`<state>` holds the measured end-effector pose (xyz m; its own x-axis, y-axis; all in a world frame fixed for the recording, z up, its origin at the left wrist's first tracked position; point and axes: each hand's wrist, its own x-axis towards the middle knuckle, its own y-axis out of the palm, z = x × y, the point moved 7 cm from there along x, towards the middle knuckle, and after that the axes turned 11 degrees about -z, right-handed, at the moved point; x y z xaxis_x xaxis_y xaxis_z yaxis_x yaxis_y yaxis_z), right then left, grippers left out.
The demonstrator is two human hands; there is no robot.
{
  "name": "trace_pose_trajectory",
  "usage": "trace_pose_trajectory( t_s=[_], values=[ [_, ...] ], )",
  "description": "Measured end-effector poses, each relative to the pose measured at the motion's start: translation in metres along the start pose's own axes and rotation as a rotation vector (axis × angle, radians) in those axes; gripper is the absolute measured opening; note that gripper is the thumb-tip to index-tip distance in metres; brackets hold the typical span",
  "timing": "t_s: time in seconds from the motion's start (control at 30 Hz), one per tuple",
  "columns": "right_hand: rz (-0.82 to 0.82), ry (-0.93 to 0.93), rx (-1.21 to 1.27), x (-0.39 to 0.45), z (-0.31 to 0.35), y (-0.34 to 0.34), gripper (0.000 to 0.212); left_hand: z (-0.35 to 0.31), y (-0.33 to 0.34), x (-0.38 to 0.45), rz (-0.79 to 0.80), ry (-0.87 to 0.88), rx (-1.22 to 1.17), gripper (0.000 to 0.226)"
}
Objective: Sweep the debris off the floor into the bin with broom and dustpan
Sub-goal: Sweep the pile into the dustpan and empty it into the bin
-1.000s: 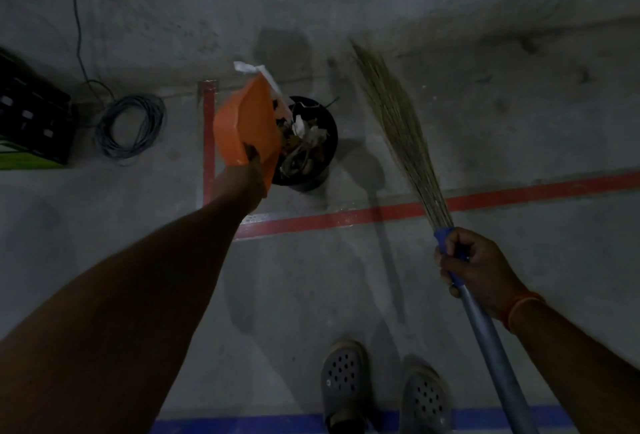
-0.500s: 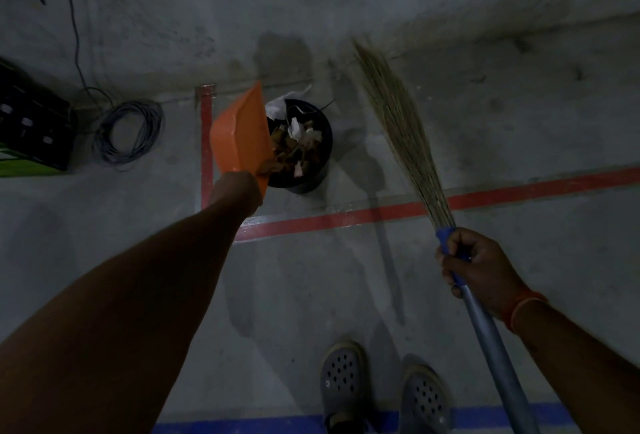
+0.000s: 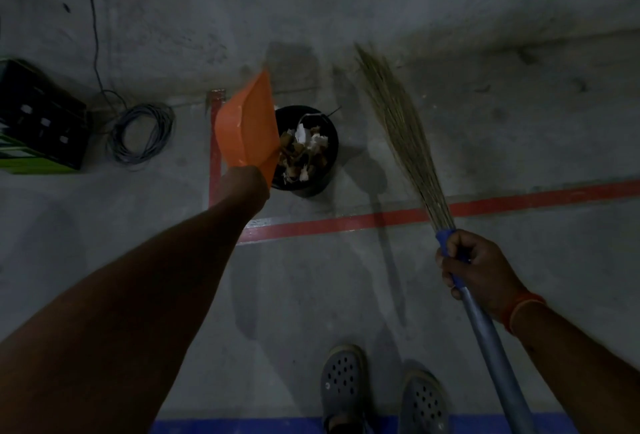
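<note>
My left hand (image 3: 244,179) grips an orange dustpan (image 3: 247,129) by its handle and holds it tipped up on edge at the left rim of a black round bin (image 3: 327,143). The bin stands on the concrete floor, filled with white paper scraps and brown debris (image 3: 303,149). My right hand (image 3: 474,265) is closed around the blue grip of a grass broom (image 3: 398,125), whose bristles point away toward the wall, right of the bin. The grey broom handle (image 3: 491,347) runs down to the lower right.
A coil of grey cable (image 3: 142,136) lies left of the bin, beside a black crate (image 3: 38,115) on a green box. Red tape lines (image 3: 346,222) cross the floor; a blue line (image 3: 235,425) runs by my two grey clogs (image 3: 343,381). The wall rises just behind the bin.
The dustpan has tilted steeper and drawn back to the bin's left rim. White scraps that hung on its lip now lie in the bin. The broom has stayed nearly still.
</note>
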<state>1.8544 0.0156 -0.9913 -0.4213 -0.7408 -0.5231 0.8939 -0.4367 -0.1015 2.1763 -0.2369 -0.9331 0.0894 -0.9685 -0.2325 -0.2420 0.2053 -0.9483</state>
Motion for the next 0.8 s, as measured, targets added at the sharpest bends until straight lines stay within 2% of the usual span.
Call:
trace_pose_trajectory(
  t_s=[0.13,0.23,0.5,0.7,0.8],
  values=[
    [0.004,-0.009,-0.020,-0.003,0.002,0.002,0.027,0.004,-0.004,-0.006,-0.060,-0.005,-0.004,0.014],
    [0.014,-0.004,-0.027,-0.005,0.001,0.001,0.027,0.002,-0.004,-0.008,-0.096,0.042,-0.009,0.017],
    [0.020,0.012,-0.123,0.002,0.003,-0.003,0.029,0.013,-0.003,-0.010,-0.008,0.015,-0.014,0.022],
    [0.054,-0.031,-0.350,0.038,0.047,0.004,0.027,0.018,-0.010,-0.011,-0.027,-0.039,-0.165,0.026],
    [0.088,-0.076,-0.481,0.070,0.085,0.020,0.028,0.026,-0.010,-0.008,-0.010,-0.099,-0.298,0.039]
  ],
)
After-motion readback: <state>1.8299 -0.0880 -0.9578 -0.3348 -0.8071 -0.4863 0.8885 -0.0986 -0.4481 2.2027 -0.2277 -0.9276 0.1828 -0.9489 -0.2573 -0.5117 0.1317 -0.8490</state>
